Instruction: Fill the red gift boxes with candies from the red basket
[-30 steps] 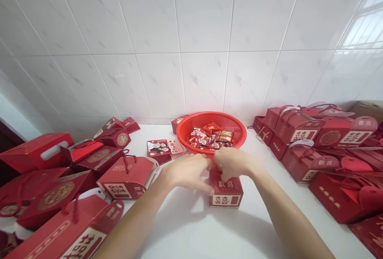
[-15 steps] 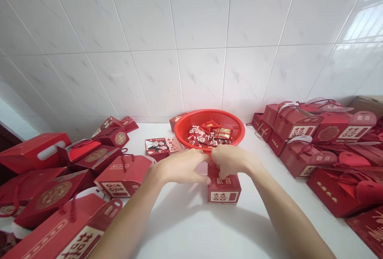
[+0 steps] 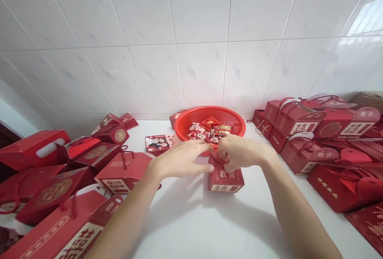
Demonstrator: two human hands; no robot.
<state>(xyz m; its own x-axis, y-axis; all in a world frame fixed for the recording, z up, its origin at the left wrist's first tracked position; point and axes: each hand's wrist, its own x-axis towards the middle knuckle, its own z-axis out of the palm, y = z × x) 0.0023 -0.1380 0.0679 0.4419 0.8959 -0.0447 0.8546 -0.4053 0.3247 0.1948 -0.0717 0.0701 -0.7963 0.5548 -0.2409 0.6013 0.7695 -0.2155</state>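
The right hand (image 3: 239,153) curls over the far end of the small red box (image 3: 226,175), thumb and index close together; whether they pinch anything is hidden. The left hand (image 3: 179,159) keeps its thumb apart from its fingers, thumb tip at the box's 9 o'clock edge. The box has just tipped, its front panel now shallower, so it seems under handling by 2 hands. At 12 o'clock sits the red basket (image 3: 237,121) of sweets (image 3: 203,133); stacked boxes (image 3: 305,119) lie toward 2 o'clock.
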